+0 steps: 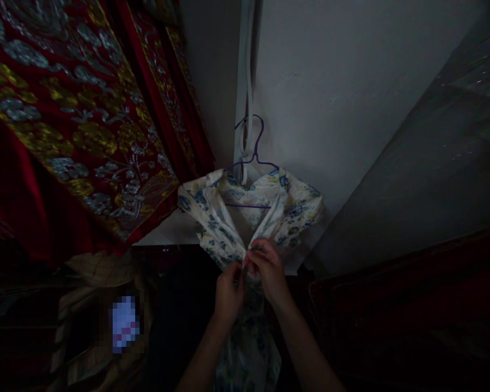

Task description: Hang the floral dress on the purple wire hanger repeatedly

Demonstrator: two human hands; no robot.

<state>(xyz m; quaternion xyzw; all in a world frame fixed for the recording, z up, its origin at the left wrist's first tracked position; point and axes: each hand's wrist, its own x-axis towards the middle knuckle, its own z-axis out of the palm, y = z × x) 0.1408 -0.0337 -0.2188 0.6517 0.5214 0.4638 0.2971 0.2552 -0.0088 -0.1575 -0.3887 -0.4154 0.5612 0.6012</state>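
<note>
A white blouse or dress point(298, 204) with a blue and yellow floral print hangs on a purple hanger point(256, 158), its collar open in a V. At the bottom of that V, my left hand point(231, 288) pinches the left front edge. Close beside it, my right hand point(267, 267) has its fingers pressed together on the right front edge. The two hands nearly touch at the front opening. Whether a button lies between the fingers is too dark to see. Below my wrists the floral cloth continues downward in shadow.
A white cord point(249, 81) runs down the wall by the hanger's hook. Red cloth with gold and silver embroidery point(93, 114) hangs at the left. A pale wall point(330, 98) stands behind. Lower left, a bright pixelated patch point(124, 322) shows among dark items. Dark red fabric point(424, 283) lies at right.
</note>
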